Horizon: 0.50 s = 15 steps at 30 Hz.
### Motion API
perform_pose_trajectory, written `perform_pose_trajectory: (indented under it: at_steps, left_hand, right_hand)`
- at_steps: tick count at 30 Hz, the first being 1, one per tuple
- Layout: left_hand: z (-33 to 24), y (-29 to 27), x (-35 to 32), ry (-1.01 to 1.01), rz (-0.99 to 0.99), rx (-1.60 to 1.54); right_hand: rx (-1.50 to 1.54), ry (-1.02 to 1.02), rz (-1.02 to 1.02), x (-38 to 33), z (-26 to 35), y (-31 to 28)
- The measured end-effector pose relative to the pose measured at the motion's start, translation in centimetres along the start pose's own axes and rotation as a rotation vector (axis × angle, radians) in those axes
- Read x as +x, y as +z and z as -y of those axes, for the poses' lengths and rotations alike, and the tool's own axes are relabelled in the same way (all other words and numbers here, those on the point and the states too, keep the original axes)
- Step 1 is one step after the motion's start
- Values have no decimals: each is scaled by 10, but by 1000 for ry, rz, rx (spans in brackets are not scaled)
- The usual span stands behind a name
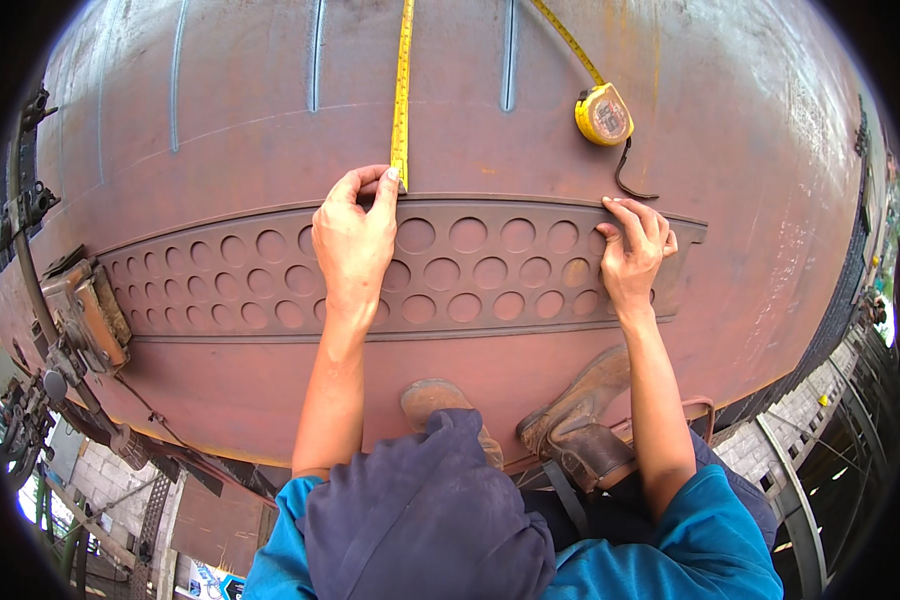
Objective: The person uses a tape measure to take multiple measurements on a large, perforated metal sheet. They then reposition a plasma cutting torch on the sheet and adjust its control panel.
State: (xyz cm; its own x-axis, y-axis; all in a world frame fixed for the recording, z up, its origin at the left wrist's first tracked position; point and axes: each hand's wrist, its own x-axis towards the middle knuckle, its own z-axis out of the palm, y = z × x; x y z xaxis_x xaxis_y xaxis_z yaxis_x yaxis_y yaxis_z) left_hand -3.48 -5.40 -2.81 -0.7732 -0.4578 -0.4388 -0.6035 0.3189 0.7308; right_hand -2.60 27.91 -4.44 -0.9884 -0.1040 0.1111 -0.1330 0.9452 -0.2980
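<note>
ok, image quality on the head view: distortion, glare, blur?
Head view: black corners, and the perforated strip looks bowed, likely partly from the fisheye; head view: metal surface pale at upper right, glare or surface marks, can't tell; head view: left hand, right hand and tape blade show no obvious motion blur.

The upper edge cuts off both the yellow tape blade (pixel 402 90) and the yellow stretch (pixel 573 45) leading from the tape case (pixel 604 115), so any link between them is out of sight. The blade's fine marks are too small to read. The left hand (pixel 358 235) and forearm (pixel 332 400) cover some holes (pixel 443 273) of the perforated strip (pixel 492 240); the right hand (pixel 635 250) covers others. Dark cloth (pixel 430 510) hides part of the left boot (pixel 440 398). The lower edge crops the blue sleeves (pixel 670 550).
</note>
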Motion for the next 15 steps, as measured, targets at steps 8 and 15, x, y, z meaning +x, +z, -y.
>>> perform_pose_trajectory:
  at_steps: [8,15]
  left_hand:
    - [-3,-2,0,-29,11,26]
    - [-4,-2,0,-11,7,10]
  right_hand:
    - [17,-6,17,1,-1,-2]
    - [-1,14,-6,0,1,-1]
